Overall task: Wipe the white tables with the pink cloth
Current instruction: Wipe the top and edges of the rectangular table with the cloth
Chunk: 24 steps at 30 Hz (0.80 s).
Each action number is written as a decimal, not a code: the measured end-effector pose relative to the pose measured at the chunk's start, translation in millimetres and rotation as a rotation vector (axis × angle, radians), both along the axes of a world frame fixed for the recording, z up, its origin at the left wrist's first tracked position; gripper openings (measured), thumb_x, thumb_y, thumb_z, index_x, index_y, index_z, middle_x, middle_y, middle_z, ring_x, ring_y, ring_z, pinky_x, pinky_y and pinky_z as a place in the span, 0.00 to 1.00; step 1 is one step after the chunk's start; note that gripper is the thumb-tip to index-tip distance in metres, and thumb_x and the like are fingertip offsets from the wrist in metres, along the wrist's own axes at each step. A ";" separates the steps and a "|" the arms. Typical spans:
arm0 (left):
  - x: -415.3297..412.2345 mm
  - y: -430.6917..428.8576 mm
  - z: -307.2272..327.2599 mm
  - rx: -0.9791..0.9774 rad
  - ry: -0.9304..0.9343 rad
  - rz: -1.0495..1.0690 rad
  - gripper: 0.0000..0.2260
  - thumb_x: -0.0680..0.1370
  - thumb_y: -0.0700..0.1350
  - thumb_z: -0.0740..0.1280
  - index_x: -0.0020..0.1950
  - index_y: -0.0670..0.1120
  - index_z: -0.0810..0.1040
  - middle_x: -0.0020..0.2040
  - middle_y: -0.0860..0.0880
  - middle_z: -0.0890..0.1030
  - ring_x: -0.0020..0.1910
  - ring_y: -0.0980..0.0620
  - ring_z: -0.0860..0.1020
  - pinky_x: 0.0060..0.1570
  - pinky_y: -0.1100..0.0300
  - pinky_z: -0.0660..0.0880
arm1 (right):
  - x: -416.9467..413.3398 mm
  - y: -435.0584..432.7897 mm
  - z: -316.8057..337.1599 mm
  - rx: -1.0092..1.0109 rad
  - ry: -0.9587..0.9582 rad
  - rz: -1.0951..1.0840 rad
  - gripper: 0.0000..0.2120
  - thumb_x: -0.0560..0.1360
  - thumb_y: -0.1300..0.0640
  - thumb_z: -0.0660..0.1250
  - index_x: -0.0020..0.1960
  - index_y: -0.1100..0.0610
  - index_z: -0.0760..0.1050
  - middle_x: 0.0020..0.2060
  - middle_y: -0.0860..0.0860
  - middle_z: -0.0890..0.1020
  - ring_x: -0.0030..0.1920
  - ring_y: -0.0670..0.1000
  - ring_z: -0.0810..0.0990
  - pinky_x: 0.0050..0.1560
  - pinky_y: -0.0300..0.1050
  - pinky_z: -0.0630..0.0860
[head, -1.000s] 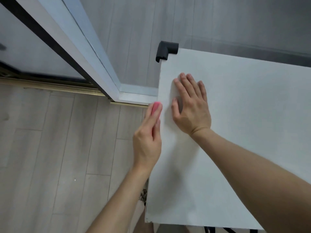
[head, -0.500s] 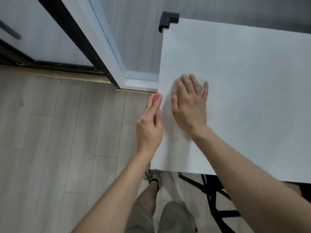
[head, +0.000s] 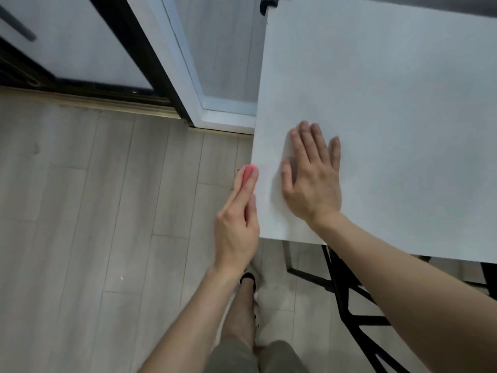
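A white table (head: 390, 90) fills the right half of the view. My left hand (head: 238, 224) presses the pink cloth (head: 247, 172) against the table's left side edge, near the front corner; only a small pink tip shows past my fingertips. My right hand (head: 313, 181) lies flat on the tabletop, palm down with fingers spread, just right of that edge and holding nothing.
A black corner guard (head: 269, 2) caps the table's far left corner. Black table legs (head: 347, 300) stand under the front edge. A white door frame (head: 183, 65) and dark sliding door track lie to the left. Pale wood floor (head: 80, 238) and my own legs are below.
Both hands have slid back along the left edge toward the table's front corner. The view has tilted down, so the table's front edge, its legs and my own legs now show.
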<state>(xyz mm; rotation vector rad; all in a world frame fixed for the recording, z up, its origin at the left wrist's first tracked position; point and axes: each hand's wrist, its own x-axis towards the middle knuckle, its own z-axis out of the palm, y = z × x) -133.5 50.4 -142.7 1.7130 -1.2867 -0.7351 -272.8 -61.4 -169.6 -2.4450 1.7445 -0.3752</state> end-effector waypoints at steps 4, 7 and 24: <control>14.9 -52.3 -15.9 -0.035 -0.059 -0.015 0.21 0.88 0.39 0.62 0.81 0.51 0.75 0.83 0.54 0.71 0.79 0.64 0.70 0.73 0.74 0.65 | 2.5 -0.4 -2.3 0.000 -0.010 0.005 0.32 0.85 0.49 0.56 0.86 0.59 0.59 0.86 0.55 0.59 0.87 0.55 0.52 0.85 0.67 0.46; 22.9 -126.1 -22.3 -0.083 -0.104 0.045 0.21 0.87 0.40 0.60 0.79 0.50 0.77 0.80 0.53 0.75 0.78 0.57 0.73 0.72 0.75 0.65 | 1.8 -1.3 -4.5 -0.034 -0.032 -0.007 0.31 0.85 0.49 0.55 0.85 0.60 0.61 0.86 0.56 0.61 0.87 0.55 0.54 0.85 0.68 0.47; 20.9 -152.9 -21.1 -0.078 -0.142 0.078 0.20 0.88 0.41 0.60 0.79 0.52 0.77 0.79 0.56 0.75 0.73 0.61 0.74 0.61 0.85 0.59 | 1.9 -4.3 -10.2 -0.067 -0.084 -0.039 0.30 0.83 0.46 0.58 0.83 0.57 0.66 0.84 0.54 0.65 0.86 0.53 0.57 0.85 0.65 0.49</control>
